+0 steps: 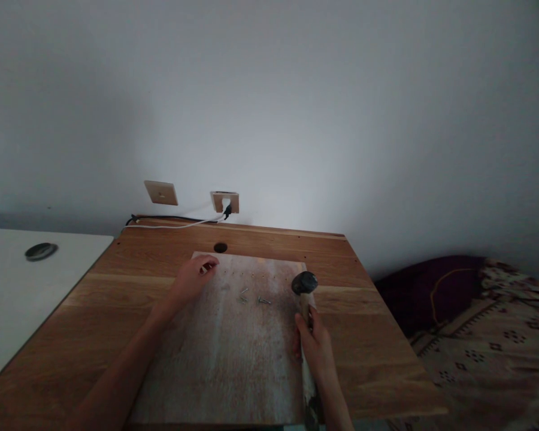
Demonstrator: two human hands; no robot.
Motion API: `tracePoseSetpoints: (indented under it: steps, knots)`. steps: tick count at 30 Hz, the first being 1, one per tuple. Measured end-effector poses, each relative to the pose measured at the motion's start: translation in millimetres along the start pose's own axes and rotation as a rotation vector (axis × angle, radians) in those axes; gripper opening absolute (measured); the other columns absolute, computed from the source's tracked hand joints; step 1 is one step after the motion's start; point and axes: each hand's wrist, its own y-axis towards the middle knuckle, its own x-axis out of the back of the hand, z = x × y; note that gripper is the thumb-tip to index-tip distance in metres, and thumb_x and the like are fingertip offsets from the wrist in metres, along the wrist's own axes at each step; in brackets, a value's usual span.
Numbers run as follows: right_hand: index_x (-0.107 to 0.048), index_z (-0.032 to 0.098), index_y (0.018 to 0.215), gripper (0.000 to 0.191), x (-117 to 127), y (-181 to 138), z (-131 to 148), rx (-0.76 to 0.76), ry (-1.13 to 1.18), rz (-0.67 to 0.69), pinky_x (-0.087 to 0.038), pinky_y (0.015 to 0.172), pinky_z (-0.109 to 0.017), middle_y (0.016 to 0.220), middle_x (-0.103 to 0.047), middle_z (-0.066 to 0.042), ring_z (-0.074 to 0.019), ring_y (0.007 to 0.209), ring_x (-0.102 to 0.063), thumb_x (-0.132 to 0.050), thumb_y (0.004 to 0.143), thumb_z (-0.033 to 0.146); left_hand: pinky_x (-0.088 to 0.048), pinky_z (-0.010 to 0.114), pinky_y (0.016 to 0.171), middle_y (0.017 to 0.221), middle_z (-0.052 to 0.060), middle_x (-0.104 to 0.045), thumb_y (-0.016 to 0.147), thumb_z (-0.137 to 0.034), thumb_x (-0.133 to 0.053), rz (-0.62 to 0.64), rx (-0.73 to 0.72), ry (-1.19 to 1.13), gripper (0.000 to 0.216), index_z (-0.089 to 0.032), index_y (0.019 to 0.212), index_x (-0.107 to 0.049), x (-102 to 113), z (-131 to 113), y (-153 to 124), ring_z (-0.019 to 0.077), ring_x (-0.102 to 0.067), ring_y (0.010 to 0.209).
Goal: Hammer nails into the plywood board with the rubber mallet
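Note:
My right hand [314, 344] is wrapped round the pale wooden handle of a hammer [304, 284]. Its dark head points up, over the right edge of a worn wooden board [233, 359]. At the board's far left corner, my left hand [197, 274] has thumb and forefinger pinched together; whatever is between the fingertips is too small to make out. A row of small dots, holes or nail heads, runs along the board's far side. Several loose nails [264, 300] lie on the board between my hands.
The board rests on a brown wooden table [363, 347] against a wall. Behind it, a plug and cables [179, 226] run from a wall socket [225, 202]. A round cable hole [220, 247] is near the back. A white surface [22, 299] adjoins at left; patterned fabric [485, 353] lies at right.

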Motion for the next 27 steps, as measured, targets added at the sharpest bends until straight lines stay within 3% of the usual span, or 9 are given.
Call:
tracePoseSetpoints:
  steps: [6, 13, 27]
  knots:
    - [-0.059, 0.016, 0.119, 0.062, 0.7, 2.0, 1.2, -0.032, 0.026, 0.026, -0.041, 0.04, -0.031, 0.047, -0.056, 0.005, -0.0218, 0.038, -0.054, -0.057, 0.084, 0.068, -0.058, 0.036, 0.089, 0.101, 0.006, -0.077, 0.09, -0.025, -0.055, -0.058, -0.079, -0.083, 0.02, -0.021, 0.098, -0.074, -16.8, 21.3, -0.3, 0.021, -0.071, 0.09]
    - [-0.052, 0.025, 0.088, 0.05, 1.6, 3.5, 16.2, -0.129, 0.108, 0.082, -0.039, 0.034, -0.028, 0.046, -0.054, 0.005, -0.0176, 0.034, -0.049, -0.064, 0.075, 0.072, -0.056, 0.034, 0.088, 0.102, 0.006, -0.074, 0.091, -0.022, -0.057, -0.058, -0.099, -0.116, 0.019, -0.021, 0.098, -0.075, -19.2, 26.0, -4.0, 0.0211, -0.071, 0.093]
    - [-0.055, 0.025, 0.087, 0.052, -2.2, 3.6, 14.8, -0.092, 0.026, -0.003, -0.038, 0.035, -0.028, 0.045, -0.054, 0.005, -0.018, 0.035, -0.05, -0.065, 0.074, 0.075, -0.053, 0.032, 0.084, 0.097, 0.005, -0.071, 0.087, -0.013, -0.057, -0.068, -0.091, -0.142, 0.018, -0.021, 0.095, -0.072, -22.2, 24.5, -6.7, 0.0188, -0.068, 0.087]
